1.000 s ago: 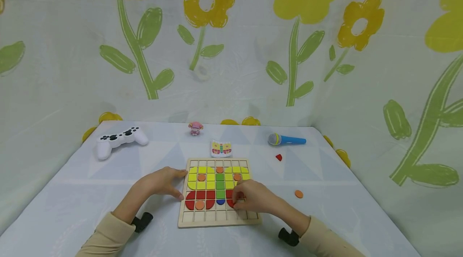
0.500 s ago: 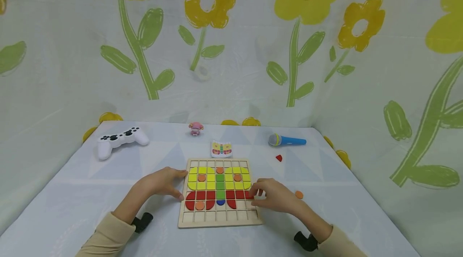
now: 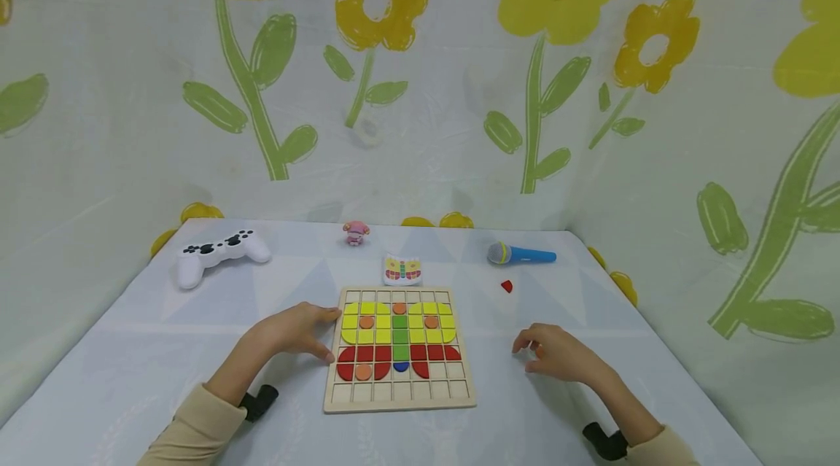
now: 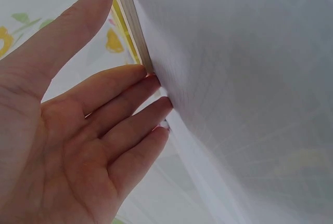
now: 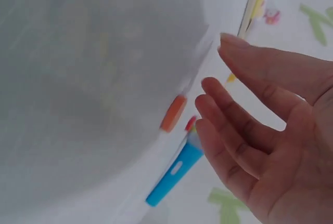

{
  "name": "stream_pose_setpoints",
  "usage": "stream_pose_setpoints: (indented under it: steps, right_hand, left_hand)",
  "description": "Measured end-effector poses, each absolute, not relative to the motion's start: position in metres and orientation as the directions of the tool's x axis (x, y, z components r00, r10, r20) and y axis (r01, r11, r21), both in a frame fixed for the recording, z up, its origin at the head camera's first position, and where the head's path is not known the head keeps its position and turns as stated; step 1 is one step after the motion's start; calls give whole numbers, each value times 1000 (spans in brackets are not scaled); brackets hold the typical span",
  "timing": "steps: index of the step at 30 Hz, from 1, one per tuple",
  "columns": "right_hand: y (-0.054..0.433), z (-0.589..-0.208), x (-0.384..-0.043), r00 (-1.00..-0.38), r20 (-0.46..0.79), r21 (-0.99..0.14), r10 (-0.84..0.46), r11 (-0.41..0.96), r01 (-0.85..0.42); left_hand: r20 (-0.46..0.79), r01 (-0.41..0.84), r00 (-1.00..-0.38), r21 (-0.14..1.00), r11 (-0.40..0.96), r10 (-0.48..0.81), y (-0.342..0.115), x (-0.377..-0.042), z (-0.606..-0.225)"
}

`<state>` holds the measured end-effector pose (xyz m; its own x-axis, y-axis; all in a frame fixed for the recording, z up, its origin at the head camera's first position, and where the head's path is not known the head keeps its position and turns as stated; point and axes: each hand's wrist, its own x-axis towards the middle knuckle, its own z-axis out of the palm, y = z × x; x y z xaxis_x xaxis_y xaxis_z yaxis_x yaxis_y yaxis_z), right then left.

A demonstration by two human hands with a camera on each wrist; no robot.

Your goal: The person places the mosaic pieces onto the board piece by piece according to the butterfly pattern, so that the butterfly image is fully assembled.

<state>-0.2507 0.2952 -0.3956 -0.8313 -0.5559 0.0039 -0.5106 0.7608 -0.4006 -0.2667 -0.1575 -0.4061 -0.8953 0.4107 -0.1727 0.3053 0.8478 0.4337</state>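
A wooden grid board (image 3: 400, 397) lies on the table, with flat yellow, red, green, orange and blue pieces set in a butterfly pattern. My left hand (image 3: 295, 331) rests at its left edge; in the left wrist view, nearly straight fingers (image 4: 135, 122) touch the board's side (image 4: 134, 24). My right hand (image 3: 558, 353) is over the table right of the board, fingers loosely bent, with nothing between them. Close to its fingertips in the right wrist view is a loose orange disc (image 5: 173, 113), hidden behind the hand in the head view. A red quarter-round piece (image 3: 507, 286) lies farther back.
A small butterfly pattern card (image 3: 402, 270) stands behind the board. Farther out are a white game controller (image 3: 222, 256) at left, a pink figurine (image 3: 356, 233) at the back and a blue toy microphone (image 3: 521, 254) at right.
My right hand has left the red pieces at the board's lower right and moved right over the table, uncovering a red quarter-round piece in the grid. My left hand has stayed at the edge.
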Motion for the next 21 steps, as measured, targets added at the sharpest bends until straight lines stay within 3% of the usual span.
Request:
stream_pose_setpoints:
  steps: [7, 21]
  right_hand:
    - [316, -397, -255, -849, 20, -391, -528, 777, -493]
    - [325, -404, -260, -887, -2, -475, -461, 781, -405]
  left_hand:
    - [-174, 299, -897, 439, 847, 406, -158, -268, -407]
    - [-169, 301, -897, 443, 845, 408, -158, -268, -407]
